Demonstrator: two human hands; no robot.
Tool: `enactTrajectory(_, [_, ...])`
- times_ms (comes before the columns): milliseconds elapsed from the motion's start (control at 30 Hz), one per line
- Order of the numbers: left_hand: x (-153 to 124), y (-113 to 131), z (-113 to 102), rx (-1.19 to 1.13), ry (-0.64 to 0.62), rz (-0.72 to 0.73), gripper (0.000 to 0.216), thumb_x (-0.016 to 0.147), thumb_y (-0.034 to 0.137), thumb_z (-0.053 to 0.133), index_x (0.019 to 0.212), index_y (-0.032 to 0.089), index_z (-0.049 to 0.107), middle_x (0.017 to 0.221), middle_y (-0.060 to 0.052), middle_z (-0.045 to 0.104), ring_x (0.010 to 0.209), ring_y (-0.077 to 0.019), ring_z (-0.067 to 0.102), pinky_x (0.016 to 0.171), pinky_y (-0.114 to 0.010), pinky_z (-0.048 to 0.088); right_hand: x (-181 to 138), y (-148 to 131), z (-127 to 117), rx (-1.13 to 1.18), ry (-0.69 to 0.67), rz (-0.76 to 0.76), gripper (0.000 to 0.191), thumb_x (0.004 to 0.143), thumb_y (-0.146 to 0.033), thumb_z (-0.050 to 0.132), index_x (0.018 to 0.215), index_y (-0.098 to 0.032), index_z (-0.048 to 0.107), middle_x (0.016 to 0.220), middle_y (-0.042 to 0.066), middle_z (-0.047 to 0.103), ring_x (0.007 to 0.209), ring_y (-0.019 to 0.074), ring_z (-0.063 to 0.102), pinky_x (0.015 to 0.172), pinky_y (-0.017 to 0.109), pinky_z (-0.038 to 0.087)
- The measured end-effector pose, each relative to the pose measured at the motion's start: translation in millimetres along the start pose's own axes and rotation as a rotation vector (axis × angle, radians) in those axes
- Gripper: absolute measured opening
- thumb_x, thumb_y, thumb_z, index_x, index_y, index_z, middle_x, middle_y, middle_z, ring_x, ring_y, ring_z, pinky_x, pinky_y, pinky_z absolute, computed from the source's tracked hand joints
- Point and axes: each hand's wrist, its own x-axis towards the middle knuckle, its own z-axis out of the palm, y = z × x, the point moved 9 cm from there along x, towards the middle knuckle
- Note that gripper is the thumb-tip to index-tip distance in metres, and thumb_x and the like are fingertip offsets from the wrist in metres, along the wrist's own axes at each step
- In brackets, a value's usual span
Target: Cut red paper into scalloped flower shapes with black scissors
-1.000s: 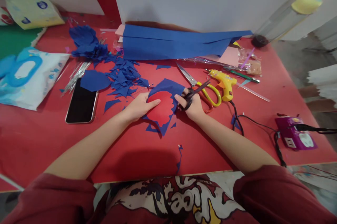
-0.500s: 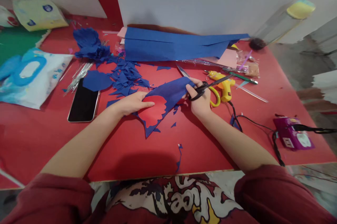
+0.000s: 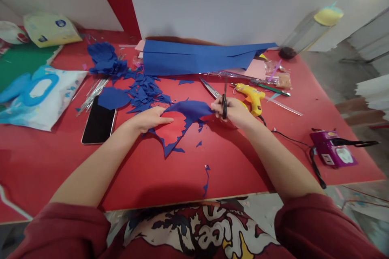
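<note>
On the red surface (image 3: 146, 170), the left hand (image 3: 151, 118) lay flat on the near-left edge of a ragged blue paper sheet (image 3: 191, 110) with a hole cut through it. The right hand (image 3: 235, 112), at its right corner, gripped black-handled scissors (image 3: 224, 97) upright. Just beyond lay a yellow glue gun (image 3: 251, 96) and folded blue paper (image 3: 194, 57).

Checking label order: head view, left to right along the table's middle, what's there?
Blue-and-white packet, phone, left hand, blue paper, right hand holding black scissors, purple box.
</note>
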Motion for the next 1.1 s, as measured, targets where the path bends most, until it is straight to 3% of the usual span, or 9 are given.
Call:
enactTrajectory(67, [1,2,-1,-0.073,0.05,0.021,0.03,0.057,0.034,0.077,0.078,0.015,0.067,0.074,-0.003,0.072,0.061,-0.0167,0.064,0.059,-0.027,0.052,-8,-11,2,-0.365,-0.093,-0.08,0.019,0.074,-0.032,0.062,0.068,-0.017,0.051,0.052,-0.003,0.052,0.043,0.0086,0.043,0.045,0.022,0.032])
enactTrajectory(133, [3,3,-4,-0.116,0.106,0.054,0.033,0.057,0.035,0.076,0.081,0.015,0.067,0.078,-0.003,0.072,0.066,-0.0167,0.066,0.063,-0.027,0.053,-14,-23,1,-0.681,-0.072,-0.218,0.012,0.071,-0.023,0.059,0.064,-0.016,0.053,0.056,-0.001,0.053,0.051,0.0106,0.046,0.051,0.023,0.033])
enactTrajectory(267, [7,-1,-10,-0.155,0.185,0.08,0.037,0.056,0.036,0.076,0.084,0.014,0.067,0.083,-0.006,0.073,0.073,-0.0186,0.067,0.07,-0.029,0.053,-18,-27,3,-0.898,0.033,-0.313,0.008,0.072,-0.018,0.053,0.072,-0.015,0.061,0.065,0.004,0.06,0.058,0.0139,0.05,0.055,0.024,0.033])
enactTrajectory(433, [6,-2,-11,-0.145,0.203,0.08,0.033,0.055,0.034,0.075,0.08,0.015,0.067,0.081,-0.006,0.073,0.071,-0.0198,0.067,0.066,-0.029,0.053,-19,-23,-4,-0.962,0.193,-0.258,0.016,0.074,-0.025,0.052,0.075,-0.016,0.065,0.067,0.007,0.063,0.062,0.018,0.054,0.054,0.025,0.03])
enactTrajectory(567, [5,-1,-10,-0.086,0.2,0.082,0.026,0.058,0.032,0.072,0.079,0.016,0.067,0.078,-0.003,0.073,0.067,-0.0174,0.067,0.061,-0.025,0.052,-24,-22,-6,-0.964,0.198,-0.212,0.023,0.075,-0.034,0.053,0.081,-0.018,0.068,0.064,0.005,0.062,0.06,0.0181,0.053,0.053,0.025,0.03])
enactTrajectory(667, [4,1,-11,-0.019,0.205,0.091,0.024,0.06,0.032,0.07,0.079,0.017,0.067,0.075,-0.001,0.072,0.062,-0.0163,0.065,0.056,-0.024,0.049,-28,-24,-1,-0.91,0.136,-0.243,0.026,0.079,-0.035,0.049,0.079,-0.017,0.067,0.059,0.005,0.058,0.054,0.0161,0.05,0.052,0.025,0.029])
enactTrajectory(800, [-2,8,-14,0.079,0.23,0.105,0.027,0.06,0.031,0.07,0.082,0.015,0.069,0.068,0.0,0.07,0.056,-0.0159,0.061,0.051,-0.023,0.046,-34,-23,12,-0.75,-0.051,-0.29,0.03,0.083,-0.033,0.047,0.064,-0.014,0.06,0.054,0.003,0.054,0.048,0.0118,0.042,0.05,0.024,0.03])
enactTrajectory(933, [-8,19,-19,0.151,0.256,0.13,0.03,0.061,0.032,0.069,0.086,0.015,0.07,0.072,-0.001,0.07,0.06,-0.016,0.061,0.054,-0.023,0.046,-41,-24,22,-0.698,-0.176,-0.327,0.035,0.083,-0.035,0.049,0.056,-0.014,0.056,0.049,0.0,0.046,0.045,0.0088,0.033,0.049,0.024,0.029])
enactTrajectory(1100, [-19,37,-33,0.312,0.337,0.228,0.026,0.064,0.036,0.067,0.081,0.016,0.07,0.069,-0.001,0.068,0.06,-0.0164,0.059,0.054,-0.023,0.045,-45,-23,29,-0.592,-0.251,-0.316,0.033,0.086,-0.036,0.048,0.068,-0.013,0.064,0.056,0.003,0.057,0.05,0.0116,0.047,0.053,0.023,0.036])
